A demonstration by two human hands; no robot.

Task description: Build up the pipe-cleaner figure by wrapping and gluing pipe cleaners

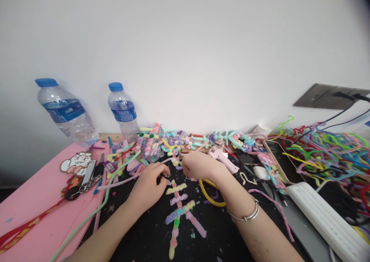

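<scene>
We've got our left hand (150, 181) and right hand (196, 165) both pinched shut on the top of the pastel fuzzy pipe-cleaner figure (180, 212), so one hard twist could probably snap its cross-pieces loose.

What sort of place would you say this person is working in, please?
Probably a hobby craft desk against a wall: heaps of pipe cleaners, a pink glue gun and a black work mat.

Wooden worktop (111, 137): black mat (150, 231), pink foam sheet (34, 204), two clear blue-capped plastic water bottles (123, 113), heaped multicoloured pipe cleaners (162, 142), pastel pipe-cleaner figure (179, 212), pink glue gun (222, 158), white power strip (323, 215).
</scene>
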